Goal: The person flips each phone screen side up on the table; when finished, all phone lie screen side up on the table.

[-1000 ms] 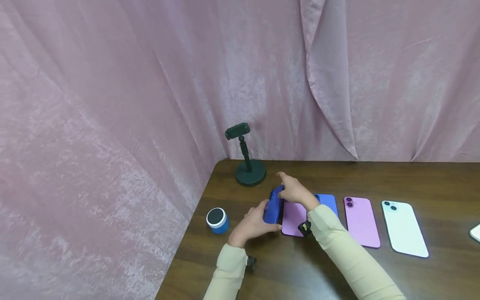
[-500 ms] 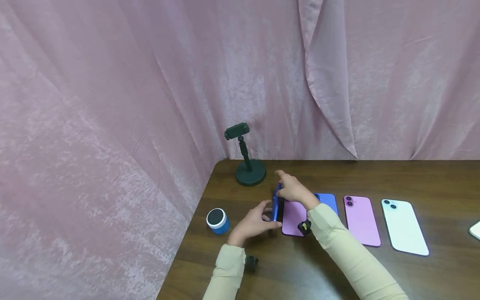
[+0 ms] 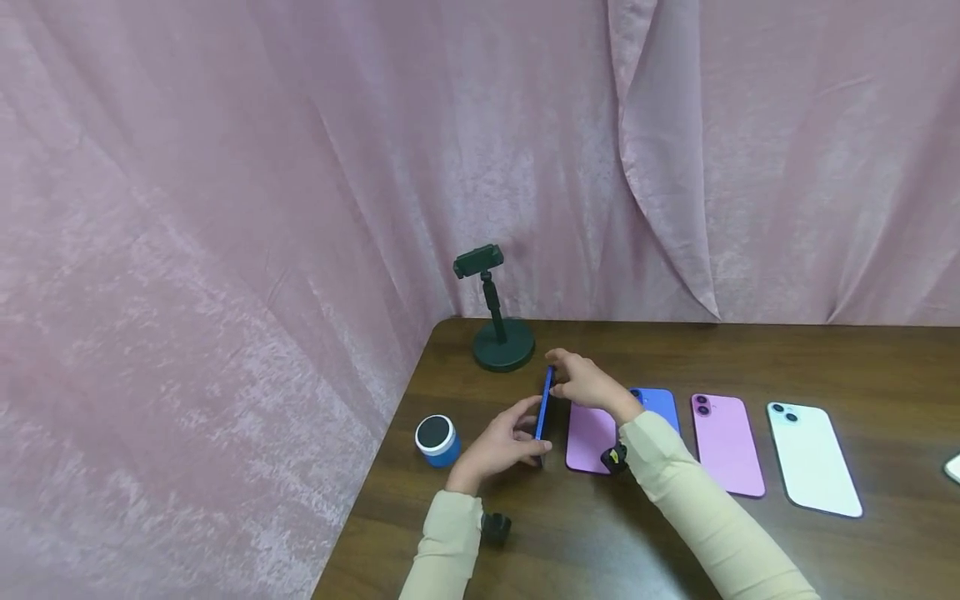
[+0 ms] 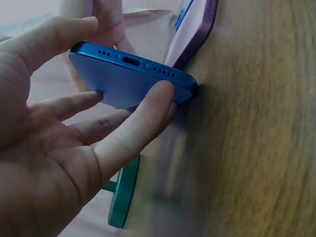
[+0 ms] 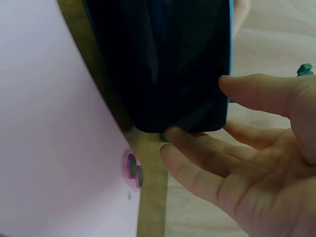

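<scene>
Both hands hold a blue smartphone (image 3: pixel 544 403), turned nearly edge-on to the head camera. My left hand (image 3: pixel 495 450) grips its near end, the thumb against the short edge with the charging port, as the left wrist view of the phone (image 4: pixel 131 74) shows. At the far end, my right hand (image 3: pixel 588 387) pinches the top, its thumb on a long edge and fingers at the short edge. The right wrist view faces the phone's dark screen (image 5: pixel 163 64). I cannot tell whether its lower edge touches the table. Just right lies a purple phone (image 3: pixel 589 437).
A second blue phone (image 3: pixel 662 404), a pink phone (image 3: pixel 727 446) and a pale mint phone (image 3: pixel 817 458) lie in a row to the right. A dark green phone stand (image 3: pixel 502 344) is behind the hands. A blue jar (image 3: pixel 438 442) with a dark top stands left.
The held blue phone has turned from showing its back to nearly edge-on and shifted slightly left. Both hands moved a little left with it, and a gap opened beside the purple phone.
</scene>
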Tool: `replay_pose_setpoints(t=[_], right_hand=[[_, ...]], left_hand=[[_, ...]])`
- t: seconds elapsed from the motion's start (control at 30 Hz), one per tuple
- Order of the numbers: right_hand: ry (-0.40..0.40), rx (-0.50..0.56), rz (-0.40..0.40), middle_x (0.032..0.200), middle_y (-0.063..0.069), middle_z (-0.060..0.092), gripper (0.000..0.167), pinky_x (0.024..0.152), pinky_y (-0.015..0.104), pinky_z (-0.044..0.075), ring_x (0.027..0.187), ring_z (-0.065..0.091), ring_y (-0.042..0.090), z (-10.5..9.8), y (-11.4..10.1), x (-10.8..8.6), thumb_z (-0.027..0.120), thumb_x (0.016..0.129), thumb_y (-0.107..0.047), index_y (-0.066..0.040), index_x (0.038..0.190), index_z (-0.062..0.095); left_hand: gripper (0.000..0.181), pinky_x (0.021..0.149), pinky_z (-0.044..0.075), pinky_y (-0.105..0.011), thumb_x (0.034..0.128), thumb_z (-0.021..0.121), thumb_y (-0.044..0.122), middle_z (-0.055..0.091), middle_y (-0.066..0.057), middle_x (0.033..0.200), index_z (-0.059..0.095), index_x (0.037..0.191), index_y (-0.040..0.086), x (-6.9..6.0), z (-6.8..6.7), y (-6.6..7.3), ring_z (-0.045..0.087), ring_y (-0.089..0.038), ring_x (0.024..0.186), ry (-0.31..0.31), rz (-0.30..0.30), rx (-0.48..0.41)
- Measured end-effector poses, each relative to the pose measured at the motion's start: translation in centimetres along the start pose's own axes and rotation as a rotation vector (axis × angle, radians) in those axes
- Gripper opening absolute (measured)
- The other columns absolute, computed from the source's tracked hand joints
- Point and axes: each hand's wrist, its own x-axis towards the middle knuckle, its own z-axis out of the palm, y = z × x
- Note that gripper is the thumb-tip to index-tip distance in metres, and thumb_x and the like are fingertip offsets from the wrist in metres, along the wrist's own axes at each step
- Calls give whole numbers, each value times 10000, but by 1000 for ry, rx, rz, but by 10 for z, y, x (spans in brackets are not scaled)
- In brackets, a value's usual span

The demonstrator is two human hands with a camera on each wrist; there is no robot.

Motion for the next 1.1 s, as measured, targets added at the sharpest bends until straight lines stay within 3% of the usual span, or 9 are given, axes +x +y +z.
replay_pose_setpoints(t=[0.23, 0.53, 0.7, 0.77, 0.9, 1.1], right_hand=[[-38, -4, 3, 1295, 372, 562, 573, 935, 512, 517, 1197, 578, 477, 5, 7, 0, 654, 910, 36, 160, 1409, 401], [-27, -72, 8, 1341, 384, 527, 616, 1032, 549, 434, 1272, 513, 486, 9, 10, 7, 703, 903, -25, 167, 1409, 408], [-45, -98, 23, 1311, 353, 566, 680, 997, 533, 463, 1175, 585, 436, 13, 7, 9, 769, 844, -28, 165, 1394, 419], [-46, -107, 31, 1300, 347, 575, 702, 980, 529, 474, 1136, 600, 420, 14, 5, 10, 784, 826, -26, 163, 1395, 419], [-48, -117, 52, 1365, 354, 528, 730, 1027, 536, 441, 1210, 563, 431, 17, 4, 12, 795, 820, -20, 165, 1412, 410], [-29, -146, 91, 1311, 316, 577, 717, 1005, 532, 460, 1165, 585, 405, 23, 6, 15, 830, 791, -22, 140, 1387, 467]], left_hand=[[745, 746, 594, -396, 929, 723, 89, 495, -271, 1426, 339, 1567, 86, -3, 0, 4, 699, -283, 992, -8, -1, -21], [739, 774, 590, -392, 935, 652, -27, 508, -276, 1386, 291, 1578, 29, -2, -5, 1, 663, -355, 1078, -29, 23, -75], [755, 785, 587, -379, 931, 628, -70, 465, -277, 1458, 247, 1581, -15, -3, -9, -1, 631, -400, 1139, -46, 36, -72], [750, 780, 588, -378, 925, 620, -92, 468, -289, 1451, 248, 1574, -36, -4, -10, -1, 625, -417, 1146, -35, 41, -73], [735, 759, 592, -371, 901, 619, -136, 518, -314, 1338, 277, 1549, -76, -5, -11, -1, 642, -426, 1100, 5, 47, -60], [707, 688, 596, -344, 837, 672, -176, 492, -273, 1231, 359, 1471, -157, -7, -7, -2, 682, -343, 939, 116, 38, 30]])
